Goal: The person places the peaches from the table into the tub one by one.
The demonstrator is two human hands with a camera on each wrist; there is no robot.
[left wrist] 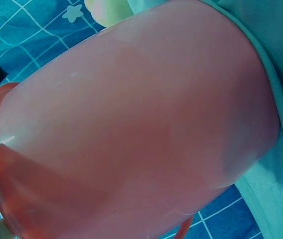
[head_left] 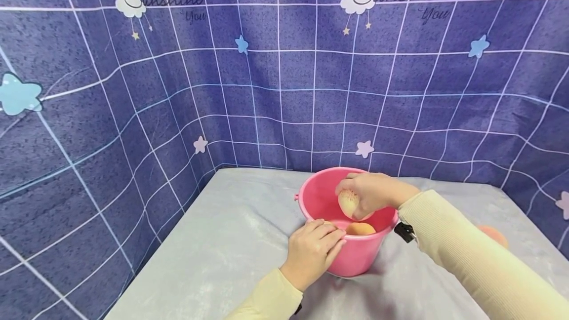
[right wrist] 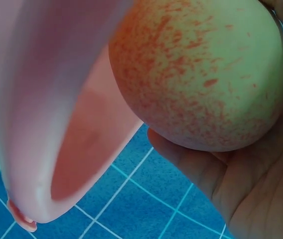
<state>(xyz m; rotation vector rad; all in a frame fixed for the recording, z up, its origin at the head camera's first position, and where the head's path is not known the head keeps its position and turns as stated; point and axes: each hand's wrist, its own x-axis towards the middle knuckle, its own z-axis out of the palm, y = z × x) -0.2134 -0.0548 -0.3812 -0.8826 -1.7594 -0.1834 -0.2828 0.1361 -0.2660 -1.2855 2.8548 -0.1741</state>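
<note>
A pink bucket [head_left: 351, 258] stands upright on a grey cloth-covered surface. My right hand [head_left: 378, 191] holds a cream peach [head_left: 348, 203] with red speckles over the bucket's mouth. Up close in the right wrist view, the peach [right wrist: 206, 74] lies against the palm, beside the bucket's rim [right wrist: 27, 149]. My left hand [head_left: 313, 248] grips the near left rim, its fingers bent over the edge. Inside the bucket is an orange-yellow fruit [head_left: 361, 229], partly hidden by the near wall. Another yellowish piece [head_left: 329, 223] shows just behind the left fingers.
A peach-coloured round thing [head_left: 494, 235] lies on the grey cloth [head_left: 222, 241] to the right, partly covered by the right sleeve [head_left: 471, 246]. A blue gridded curtain [head_left: 284, 73] with stars hangs behind and to the left. Small lugs [head_left: 296, 197] stick out from the bucket's rim.
</note>
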